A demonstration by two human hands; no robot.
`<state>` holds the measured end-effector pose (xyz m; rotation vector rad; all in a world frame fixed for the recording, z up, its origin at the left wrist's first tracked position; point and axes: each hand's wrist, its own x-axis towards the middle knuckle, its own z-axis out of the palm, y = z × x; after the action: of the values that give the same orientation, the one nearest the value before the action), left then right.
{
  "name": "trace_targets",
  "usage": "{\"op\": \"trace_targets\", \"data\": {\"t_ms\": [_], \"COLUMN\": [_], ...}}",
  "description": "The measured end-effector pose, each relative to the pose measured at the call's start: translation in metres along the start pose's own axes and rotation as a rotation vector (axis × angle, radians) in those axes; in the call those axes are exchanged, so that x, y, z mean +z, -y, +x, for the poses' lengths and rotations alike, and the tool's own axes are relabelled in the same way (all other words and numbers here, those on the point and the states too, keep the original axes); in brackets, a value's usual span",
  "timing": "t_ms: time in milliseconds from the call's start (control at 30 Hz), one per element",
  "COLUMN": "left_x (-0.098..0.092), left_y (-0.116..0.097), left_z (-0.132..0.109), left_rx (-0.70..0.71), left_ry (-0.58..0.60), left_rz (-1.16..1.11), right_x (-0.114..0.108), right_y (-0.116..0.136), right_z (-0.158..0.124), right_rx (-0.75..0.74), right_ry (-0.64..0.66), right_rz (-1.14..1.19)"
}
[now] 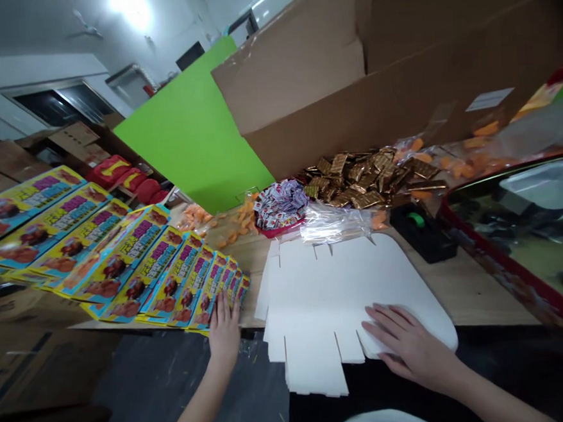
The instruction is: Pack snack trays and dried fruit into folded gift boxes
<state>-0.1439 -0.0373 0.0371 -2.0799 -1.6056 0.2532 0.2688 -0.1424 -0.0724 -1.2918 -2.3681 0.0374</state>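
My left hand (225, 327) lies with its fingers stretched out against the nearest end of a long row of printed yellow-and-blue boxes (171, 289). Over on the right, my right hand (406, 343) rests flat, fingers apart, on the lower right part of a stack of white die-cut cardboard blanks (311, 299). The blanks lie flat, with slotted flaps reaching past the table's front edge. Just behind them are clear plastic bags (337, 221) and a red-rimmed dish heaped with small printed packets (283, 204).
Gold-wrapped pieces (366, 179) are piled before a large brown carton (312, 99). A black tape dispenser (422, 233) stands beside a red-edged container (497, 266) on the right. Orange pieces (246, 217) lie scattered near a green panel (198, 127).
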Motion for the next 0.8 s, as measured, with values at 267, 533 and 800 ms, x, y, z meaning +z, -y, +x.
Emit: {"op": "trace_targets", "data": {"t_ms": [267, 533, 800], "left_x": [-0.080, -0.089, -0.133], "left_y": [0.007, 0.051, 0.061], "left_z": [0.043, 0.053, 0.064], "left_rx": [-0.005, -0.139, -0.207], "left_ry": [-0.169, -0.255, -0.224], "left_rz": [-0.069, 0.085, 0.093], "right_x": [0.004, 0.007, 0.004], "right_y": [-0.003, -0.005, -0.010], "right_z": [-0.002, -0.002, 0.000], "right_rx": [-0.028, -0.069, -0.088], "right_ry": [-0.018, -0.076, -0.097], "right_rz": [-0.040, -0.083, -0.064]}}
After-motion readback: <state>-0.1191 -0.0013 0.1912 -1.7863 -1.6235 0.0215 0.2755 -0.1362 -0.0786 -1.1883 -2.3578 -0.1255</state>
